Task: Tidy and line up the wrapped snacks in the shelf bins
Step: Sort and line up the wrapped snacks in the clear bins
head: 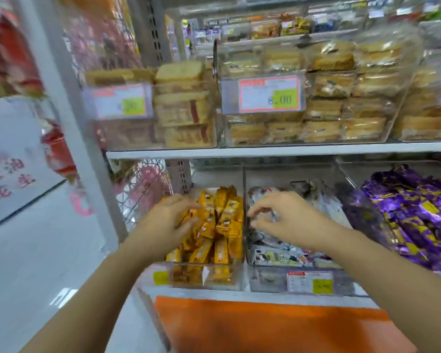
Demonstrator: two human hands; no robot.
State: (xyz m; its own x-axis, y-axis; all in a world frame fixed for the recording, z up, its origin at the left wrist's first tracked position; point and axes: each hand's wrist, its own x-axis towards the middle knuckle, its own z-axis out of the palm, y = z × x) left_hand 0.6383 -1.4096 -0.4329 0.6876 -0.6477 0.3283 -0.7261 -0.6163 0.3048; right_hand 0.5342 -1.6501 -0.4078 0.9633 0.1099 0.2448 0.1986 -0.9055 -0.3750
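On the lower shelf a clear bin (209, 278) holds several yellow wrapped snack bars (224, 220), jumbled at different angles. My left hand (166, 225) is over the left side of that pile, its fingers spread and reaching onto the bars. The bin next to it (270, 280) holds grey-white wrapped snacks (278, 256) printed with small animals. My right hand (285, 217) hovers over these, fingers bent downward, with nothing visibly held. A third bin on the right is heaped with purple wrapped snacks (415, 215). The view is blurred by motion.
The upper shelf (265, 150) carries clear bins of wrapped cakes (336, 98) with price tags (265, 94). A white upright post (69, 118) stands left of the shelves. An orange panel (265, 327) lies below the lower bins. The shop floor opens to the left.
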